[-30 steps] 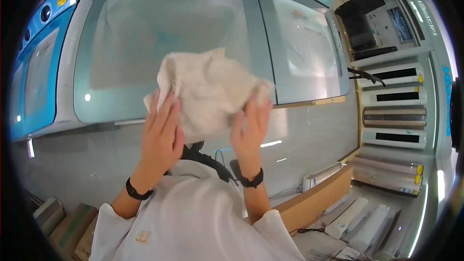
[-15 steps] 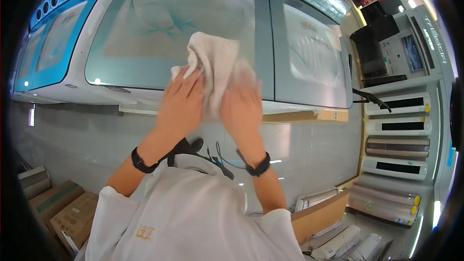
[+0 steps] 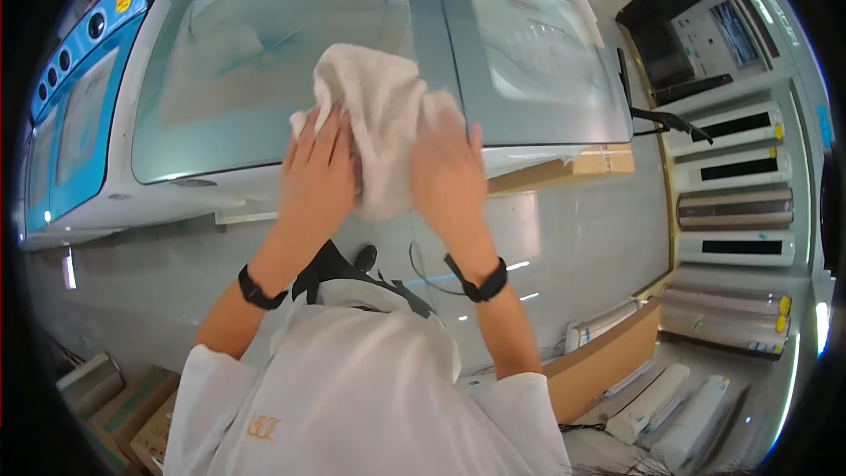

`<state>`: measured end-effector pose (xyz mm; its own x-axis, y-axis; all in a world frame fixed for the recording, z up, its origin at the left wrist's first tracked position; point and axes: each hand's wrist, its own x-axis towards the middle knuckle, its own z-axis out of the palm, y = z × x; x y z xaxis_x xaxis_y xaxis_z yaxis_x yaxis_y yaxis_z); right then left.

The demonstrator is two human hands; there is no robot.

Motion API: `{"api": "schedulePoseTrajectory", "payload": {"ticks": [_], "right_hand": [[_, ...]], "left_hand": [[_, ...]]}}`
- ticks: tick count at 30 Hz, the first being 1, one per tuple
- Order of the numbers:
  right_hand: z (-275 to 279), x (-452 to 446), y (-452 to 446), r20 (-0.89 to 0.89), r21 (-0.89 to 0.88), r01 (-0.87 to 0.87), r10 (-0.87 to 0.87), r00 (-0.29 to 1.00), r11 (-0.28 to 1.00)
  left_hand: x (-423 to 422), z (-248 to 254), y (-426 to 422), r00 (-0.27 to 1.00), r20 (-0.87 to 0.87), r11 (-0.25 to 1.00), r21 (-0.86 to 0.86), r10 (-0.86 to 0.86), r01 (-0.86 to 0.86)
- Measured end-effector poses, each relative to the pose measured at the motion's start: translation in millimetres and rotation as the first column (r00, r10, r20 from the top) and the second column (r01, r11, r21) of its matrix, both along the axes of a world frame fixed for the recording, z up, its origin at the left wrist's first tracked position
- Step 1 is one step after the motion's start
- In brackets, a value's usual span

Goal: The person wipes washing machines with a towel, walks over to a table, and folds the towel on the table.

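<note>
A cream-white towel (image 3: 374, 92) hangs bunched between my two hands, over the front edge of a grey twin-tub washing machine's larger lid (image 3: 198, 137). My left hand (image 3: 319, 167) grips the towel's left side, its fingers bent over the cloth. On the right side, my right hand (image 3: 449, 181) holds the towel too; its fingers are blurred by motion. Through the lid's clear window a teal pattern shows faintly. The smaller lid (image 3: 564, 115) is to the right of my right hand. Whether the cloth touches the lid is hard to tell.
A blue washing machine (image 3: 84, 132) stands at the left. White air-conditioner units (image 3: 736, 174) line the right wall. Cardboard boxes (image 3: 132, 405) lie at lower left, an open carton (image 3: 604, 357) at lower right. A dark cable (image 3: 432, 282) lies on the floor.
The view has turned, so the washing machine sits further left and higher in it. The towel is spread a little wider between my hands, which both still hold it.
</note>
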<state>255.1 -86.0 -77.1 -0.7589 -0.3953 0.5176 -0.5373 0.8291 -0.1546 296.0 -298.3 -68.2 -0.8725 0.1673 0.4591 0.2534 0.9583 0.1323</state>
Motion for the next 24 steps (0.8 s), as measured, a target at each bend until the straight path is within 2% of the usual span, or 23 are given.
{"api": "schedulePoseTrajectory", "payload": {"ticks": [3,6,9,12,15,16,18,21,24], "right_hand": [[8.4,-14.2,34.9,-0.037,0.021,0.174,-0.174,0.984,0.984],[5.2,-58.9,22.0,-0.045,-0.065,0.293,-0.296,0.954,0.954],[1.3,-65.8,-12.5,-0.119,-0.017,0.282,-0.282,0.952,0.959],[3.4,-31.4,2.3,-0.097,-0.133,0.084,-0.097,0.991,0.988],[-0.4,-18.9,40.1,-0.081,0.017,0.161,-0.159,0.984,0.987],[0.0,-25.4,49.5,-0.093,0.005,0.191,-0.190,0.977,0.982],[-0.4,-49.8,60.0,-0.112,-0.012,0.255,-0.254,0.961,0.967],[8.0,-75.5,25.3,-0.064,0.046,0.308,-0.305,0.950,0.950],[3.7,-60.9,-2.5,-0.074,0.034,0.133,-0.130,0.989,0.991]], "left_hand": [[-1.2,9.0,3.4,1.000,0.008,1.000,-0.023,-0.008,0.008],[-31.9,6.3,31.2,1.000,-0.012,0.998,-0.054,0.017,-0.018],[-46.1,2.4,48.7,1.000,0.006,0.995,-0.095,0.020,-0.019],[-33.6,3.7,32.6,0.996,0.053,0.995,-0.066,-0.074,0.078],[-12.8,6.9,-0.5,0.988,0.095,0.993,0.022,-0.121,0.120],[-6.8,8.6,-6.2,0.986,0.116,0.992,0.056,-0.122,0.116],[-14.2,14.6,-3.0,0.991,0.101,0.996,0.047,-0.086,0.081],[-46.7,4.2,16.0,0.997,0.078,1.000,-0.013,0.011,-0.010],[-49.9,-1.3,23.3,0.999,0.001,0.997,-0.072,0.040,-0.040]]}}
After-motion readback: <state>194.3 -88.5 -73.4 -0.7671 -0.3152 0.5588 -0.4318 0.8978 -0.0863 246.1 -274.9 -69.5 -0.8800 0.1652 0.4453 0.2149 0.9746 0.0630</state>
